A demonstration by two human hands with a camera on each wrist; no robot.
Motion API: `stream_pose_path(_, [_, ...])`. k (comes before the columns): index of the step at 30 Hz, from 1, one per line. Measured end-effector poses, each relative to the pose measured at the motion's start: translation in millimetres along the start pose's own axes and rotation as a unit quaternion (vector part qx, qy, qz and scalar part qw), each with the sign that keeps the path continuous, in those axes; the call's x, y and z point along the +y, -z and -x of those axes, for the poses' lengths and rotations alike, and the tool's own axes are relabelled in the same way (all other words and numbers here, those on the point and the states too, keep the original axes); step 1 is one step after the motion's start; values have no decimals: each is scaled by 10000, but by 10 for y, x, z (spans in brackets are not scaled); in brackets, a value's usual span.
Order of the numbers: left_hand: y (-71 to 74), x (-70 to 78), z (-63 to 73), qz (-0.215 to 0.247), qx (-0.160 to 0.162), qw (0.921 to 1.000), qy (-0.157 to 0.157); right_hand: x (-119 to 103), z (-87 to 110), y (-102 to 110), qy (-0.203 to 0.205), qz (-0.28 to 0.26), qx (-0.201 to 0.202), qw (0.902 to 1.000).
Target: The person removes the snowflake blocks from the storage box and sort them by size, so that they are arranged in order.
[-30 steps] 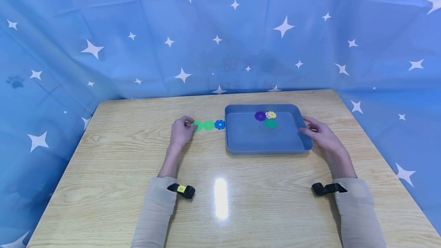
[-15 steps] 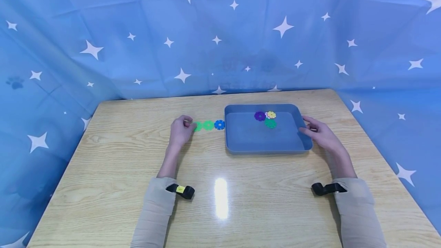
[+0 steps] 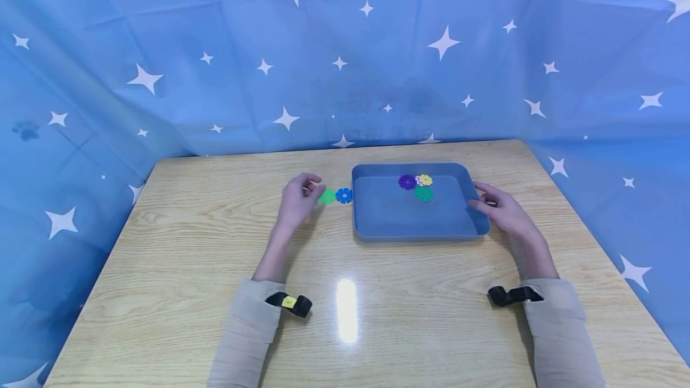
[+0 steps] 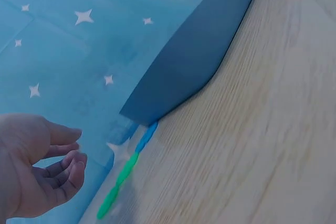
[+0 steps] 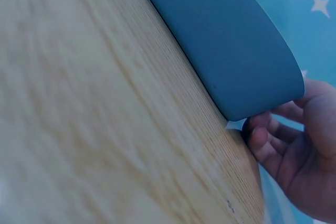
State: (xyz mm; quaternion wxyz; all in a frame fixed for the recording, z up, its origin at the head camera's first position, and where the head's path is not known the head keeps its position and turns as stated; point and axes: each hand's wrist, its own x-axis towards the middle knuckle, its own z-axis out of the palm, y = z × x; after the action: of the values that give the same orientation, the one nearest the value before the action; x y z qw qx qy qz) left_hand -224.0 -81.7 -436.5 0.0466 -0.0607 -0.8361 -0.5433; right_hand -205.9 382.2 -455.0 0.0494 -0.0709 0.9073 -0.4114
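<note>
My left hand [image 3: 299,201] hovers just over the table beside a row of flower-shaped plastic discs, its fingers loosely bent with nothing between them. The left wrist view shows the row edge-on: a blue disc [image 4: 146,137] by the tray, then green discs [image 4: 118,184]. In the head view the hand hides the leftmost green one, while another green disc [image 3: 327,196] and the blue disc [image 3: 344,196] show. My right hand [image 3: 500,208] holds the right end of the blue-grey tray [image 3: 420,237], thumb over the rim and fingers outside.
Inside the tray, towards its back, lie a purple disc [image 3: 407,182], a yellow disc [image 3: 425,179] partly over a pinkish one, and a green disc [image 3: 424,194]. A blue star-patterned curtain [image 3: 345,47] hangs behind the wooden table [image 3: 178,244].
My left hand has let go of the leftmost green disc, lifted and shifted right, now covering it in the head view. My right hand and the tray stay put.
</note>
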Motion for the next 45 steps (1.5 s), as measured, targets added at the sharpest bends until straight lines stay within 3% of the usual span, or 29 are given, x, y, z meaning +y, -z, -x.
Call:
stream_pose_path(7, [-209, 105, 19, 29, -323, 9989, -327, 14, -14, -9, 48, -16, 36, 10000])
stream_pose_path(19, [-525, 360, 78, 145, -612, 9934, -960, 59, -26, -6, 102, -94, -1, 9999])
stream_pose_path(29, [-809, 489, 115, 98, -893, 9879, -1265, 44, -19, -16, 163, -182, 21, 9997])
stream_pose_path(45, [-1315, 541, -21, -135, -1459, 9852, -887, 34, -10, -14, 139, -198, 16, 9997])
